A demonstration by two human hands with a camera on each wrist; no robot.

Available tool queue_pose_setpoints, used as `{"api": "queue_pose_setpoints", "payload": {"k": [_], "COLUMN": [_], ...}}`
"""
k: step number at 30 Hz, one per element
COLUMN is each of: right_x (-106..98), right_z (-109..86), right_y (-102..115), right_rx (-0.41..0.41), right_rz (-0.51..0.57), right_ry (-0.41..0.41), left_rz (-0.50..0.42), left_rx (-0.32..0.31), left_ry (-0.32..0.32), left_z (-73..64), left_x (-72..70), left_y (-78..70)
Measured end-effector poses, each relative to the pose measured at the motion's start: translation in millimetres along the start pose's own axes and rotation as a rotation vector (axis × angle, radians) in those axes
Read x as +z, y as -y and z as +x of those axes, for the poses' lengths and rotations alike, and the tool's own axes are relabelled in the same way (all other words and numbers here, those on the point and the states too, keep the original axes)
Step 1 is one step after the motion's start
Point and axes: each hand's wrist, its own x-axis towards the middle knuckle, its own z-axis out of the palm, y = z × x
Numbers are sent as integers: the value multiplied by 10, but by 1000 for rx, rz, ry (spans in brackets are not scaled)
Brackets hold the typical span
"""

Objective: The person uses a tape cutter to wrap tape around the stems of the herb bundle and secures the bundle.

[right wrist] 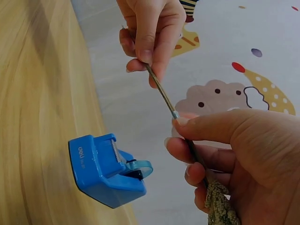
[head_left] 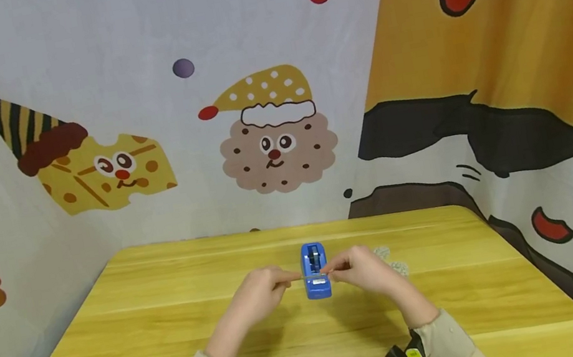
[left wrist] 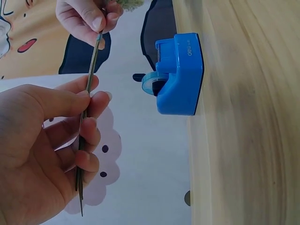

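Observation:
A thin bundle of dried plant stems [left wrist: 92, 65] stretches between both hands. My left hand [head_left: 261, 290] pinches the bare stem ends between thumb and fingers. At the other end, my right hand [head_left: 363, 270] grips the stems just below the knobbly grey-green flower heads [right wrist: 218, 204], which droop beneath its palm. By the right thumb tip, a small bluish band of tape [right wrist: 175, 114] circles the stems. A blue tape dispenser [head_left: 319, 291] with a roll of clear bluish tape [right wrist: 140, 167] stands on the table, just beyond and below the held stems.
The wooden table [head_left: 174, 323] carries the dispenser near its middle. Behind it hangs a cloth [head_left: 130, 59] printed with cartoon figures. Dark camera mounts [head_left: 407, 353] sit at the wrists, beside beige sleeves [head_left: 451, 343].

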Motion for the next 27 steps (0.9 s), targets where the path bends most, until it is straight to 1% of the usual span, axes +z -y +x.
{"api": "queue_pose_setpoints", "payload": {"k": [4,7,12,19,27], "right_x": [-1,1,-6,-27,-20], "right_z": [-22,-45,-99,-199,-280], "right_y": [28,54,66,34,8], "right_rx": [-7,-16,-50,-68,-51], "right_rz": [-43,-67,-103,-156,-152], "right_ry": [-17,-24,-38,-54,-19], "left_rz": [1,9,59,128,159], "left_rx": [3,19,53,110,151], "left_ry": [-14,-16,-7,18,77], "left_z": [-23,-47,-102,-218,-347], "left_x": [-7,-19,-59,-132,-190], "left_y": [-16,-9,39,121,174]}}
